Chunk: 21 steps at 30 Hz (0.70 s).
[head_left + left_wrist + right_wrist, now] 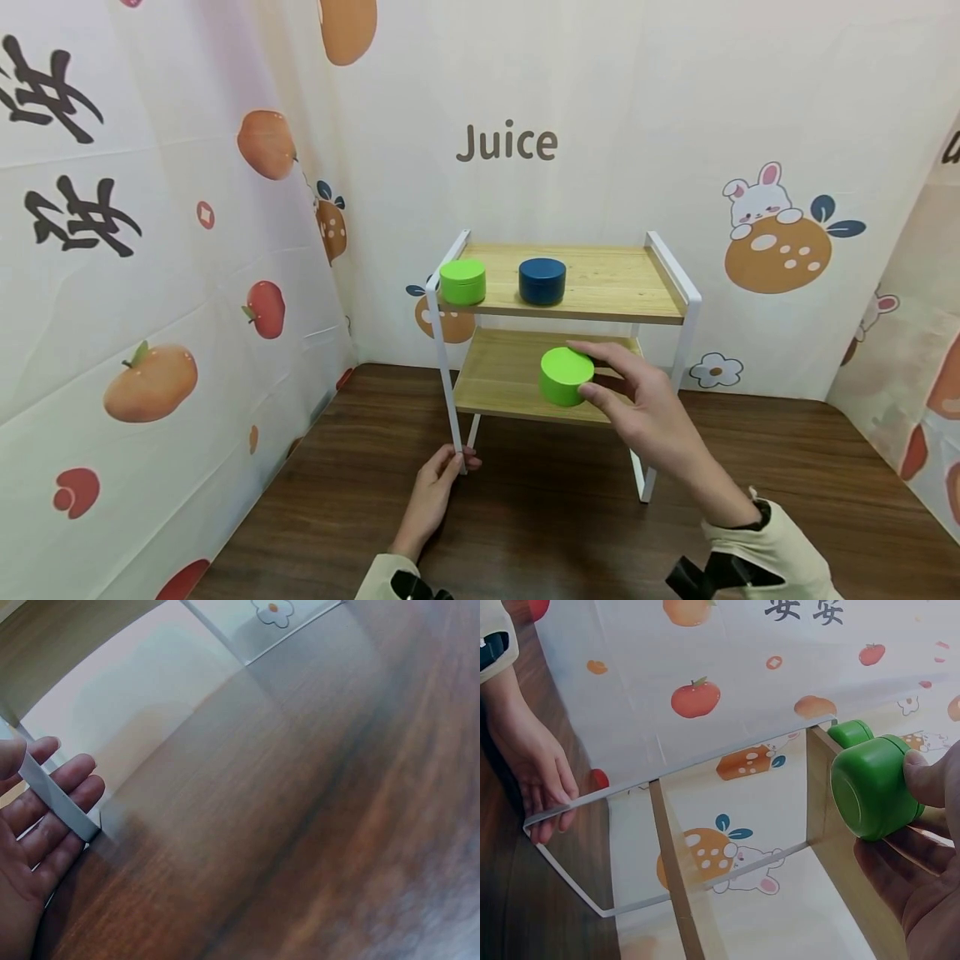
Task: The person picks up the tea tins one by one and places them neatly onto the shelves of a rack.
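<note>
My right hand [645,400] grips a round lime-green lidded jar [566,377] by its side, held in front of the lower shelf in the head view. In the right wrist view this green jar [874,787] shows its rounded base, thumb on one side and fingers on the other. Down at the left front leg of a two-tier shelf rack [570,315], my left hand [435,487] holds the white leg near its foot. The left wrist view has the thumb over the flat leg [60,799] and the fingers behind it.
On the top shelf, a second green jar [462,283] stands at the left front, with a dark blue jar [542,282] to its right. The rack stands on a brown wood-grain table [525,533]. Printed cloth walls [600,108] enclose the back and sides.
</note>
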{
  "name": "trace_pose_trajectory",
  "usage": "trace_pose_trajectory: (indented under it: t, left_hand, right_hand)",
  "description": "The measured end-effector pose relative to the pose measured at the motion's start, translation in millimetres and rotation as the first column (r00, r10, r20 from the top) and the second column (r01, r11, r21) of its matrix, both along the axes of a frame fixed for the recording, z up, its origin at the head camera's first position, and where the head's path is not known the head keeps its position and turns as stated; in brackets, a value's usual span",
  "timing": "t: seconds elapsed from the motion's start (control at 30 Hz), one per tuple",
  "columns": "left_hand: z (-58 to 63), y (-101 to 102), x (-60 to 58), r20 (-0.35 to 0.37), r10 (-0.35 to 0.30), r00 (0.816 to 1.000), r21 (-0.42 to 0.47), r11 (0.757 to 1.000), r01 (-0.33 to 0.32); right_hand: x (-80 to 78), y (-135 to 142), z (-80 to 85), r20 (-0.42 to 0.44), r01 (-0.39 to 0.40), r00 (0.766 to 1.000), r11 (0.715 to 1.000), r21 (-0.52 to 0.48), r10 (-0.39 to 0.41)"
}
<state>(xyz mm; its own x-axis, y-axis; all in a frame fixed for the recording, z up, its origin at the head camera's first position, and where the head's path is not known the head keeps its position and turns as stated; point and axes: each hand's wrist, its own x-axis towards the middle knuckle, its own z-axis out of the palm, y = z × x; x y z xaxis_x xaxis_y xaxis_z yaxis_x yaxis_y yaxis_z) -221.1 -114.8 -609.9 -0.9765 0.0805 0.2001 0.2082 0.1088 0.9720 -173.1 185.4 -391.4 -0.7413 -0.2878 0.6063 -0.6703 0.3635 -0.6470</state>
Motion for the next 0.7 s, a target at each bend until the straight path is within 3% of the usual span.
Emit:
trace_pose_trajectory:
  t: [0.7]
  left_hand:
    - [1.4, 0.1, 0.9, 0.005, 0.003, 1.000, -0.005, 1.000, -0.003]
  right_hand:
    - [2.7, 15.8, 27.6, -0.027, 0.048, 0.999, 0.999, 0.017, -0.048]
